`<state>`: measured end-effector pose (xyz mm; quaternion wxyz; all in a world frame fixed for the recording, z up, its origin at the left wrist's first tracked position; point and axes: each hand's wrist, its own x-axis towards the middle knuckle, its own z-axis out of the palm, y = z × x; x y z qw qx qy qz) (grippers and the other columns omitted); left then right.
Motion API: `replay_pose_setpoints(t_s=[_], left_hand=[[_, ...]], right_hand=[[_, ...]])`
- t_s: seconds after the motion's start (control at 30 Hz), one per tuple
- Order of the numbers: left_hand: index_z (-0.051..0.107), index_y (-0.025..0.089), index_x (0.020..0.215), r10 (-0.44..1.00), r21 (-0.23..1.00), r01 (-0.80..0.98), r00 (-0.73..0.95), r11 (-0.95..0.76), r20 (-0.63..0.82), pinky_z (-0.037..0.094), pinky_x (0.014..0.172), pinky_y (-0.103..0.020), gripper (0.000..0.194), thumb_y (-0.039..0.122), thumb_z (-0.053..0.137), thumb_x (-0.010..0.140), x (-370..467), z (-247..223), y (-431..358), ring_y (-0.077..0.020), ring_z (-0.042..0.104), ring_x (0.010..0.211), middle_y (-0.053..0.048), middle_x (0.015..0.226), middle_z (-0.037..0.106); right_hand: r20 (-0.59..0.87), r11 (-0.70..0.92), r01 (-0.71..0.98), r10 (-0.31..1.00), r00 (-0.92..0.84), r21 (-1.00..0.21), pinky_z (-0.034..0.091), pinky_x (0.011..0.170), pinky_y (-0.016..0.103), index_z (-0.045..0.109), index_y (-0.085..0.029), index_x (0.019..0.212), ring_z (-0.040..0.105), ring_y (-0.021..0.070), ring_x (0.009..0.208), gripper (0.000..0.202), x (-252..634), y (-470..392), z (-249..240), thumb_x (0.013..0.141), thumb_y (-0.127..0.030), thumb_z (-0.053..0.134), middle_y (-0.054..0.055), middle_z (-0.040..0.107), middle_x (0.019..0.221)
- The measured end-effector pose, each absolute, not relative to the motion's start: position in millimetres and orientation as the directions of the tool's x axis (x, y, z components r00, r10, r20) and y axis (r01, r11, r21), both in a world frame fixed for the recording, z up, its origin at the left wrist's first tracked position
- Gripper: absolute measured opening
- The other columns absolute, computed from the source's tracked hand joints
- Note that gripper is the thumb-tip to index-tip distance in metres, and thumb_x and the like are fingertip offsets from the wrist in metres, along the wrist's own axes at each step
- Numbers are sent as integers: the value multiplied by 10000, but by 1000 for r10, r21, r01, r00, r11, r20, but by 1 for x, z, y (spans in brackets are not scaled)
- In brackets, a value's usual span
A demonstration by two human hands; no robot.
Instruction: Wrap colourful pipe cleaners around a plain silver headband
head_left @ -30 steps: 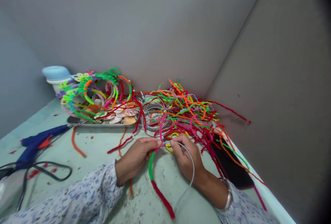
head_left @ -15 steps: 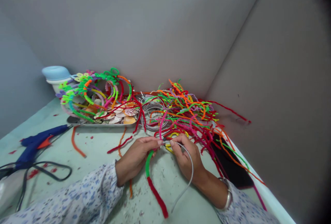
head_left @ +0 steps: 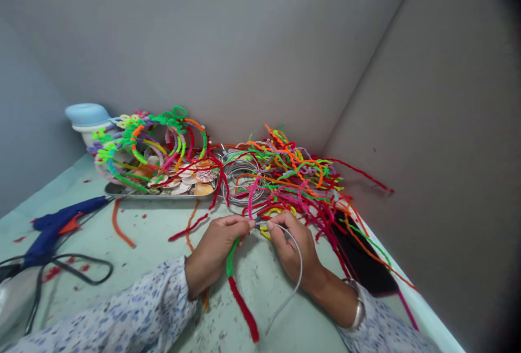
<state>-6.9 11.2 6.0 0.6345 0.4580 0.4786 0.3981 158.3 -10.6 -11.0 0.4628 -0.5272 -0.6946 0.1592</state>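
Note:
Between my two hands is a curved grey wire (head_left: 300,266), its bare end bending down below my right hand (head_left: 296,250), whose thumb and fingers pinch it. My left hand (head_left: 215,250) is closed on the wire's other part, fingertips close to those of the right. Below the left hand, that part hangs wrapped in green pipe cleaner (head_left: 230,259), then red pipe cleaner (head_left: 244,307) down to its tip. A pink pipe cleaner (head_left: 252,194) sticks up from the left fingertips. Yellow-handled scissors or pliers (head_left: 265,233) lie behind the hands, partly hidden.
A metal tray (head_left: 163,197) holds seashells (head_left: 189,182) and pipe-cleaner hoops (head_left: 138,141). Behind my hands are a coil of wire (head_left: 232,179) and a heap of pipe cleaners (head_left: 297,163). A blue glue gun (head_left: 61,222) lies left, a dark phone-like slab (head_left: 366,260) right. A lidded cup (head_left: 87,119) stands at back.
The pink pipe cleaner's upright end has tipped slightly left. The red-wrapped end and the bare wire end have swung a little left. Both hands keep their pinch.

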Motion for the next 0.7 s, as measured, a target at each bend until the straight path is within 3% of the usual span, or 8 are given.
replay_pose_setpoints(t_s=[0.7], left_hand=[[654,151,736,907,928,-166,323,334,-269,368,545,-203,172,323,661,742,-8,11,13,-87,488,548,15,627,582]], right_hand=[[457,375,603,889,-19,-704,408,587,255,534,-194,779,563,156,660,143,159,-10,-12,889,-270,484,15,598,713]])
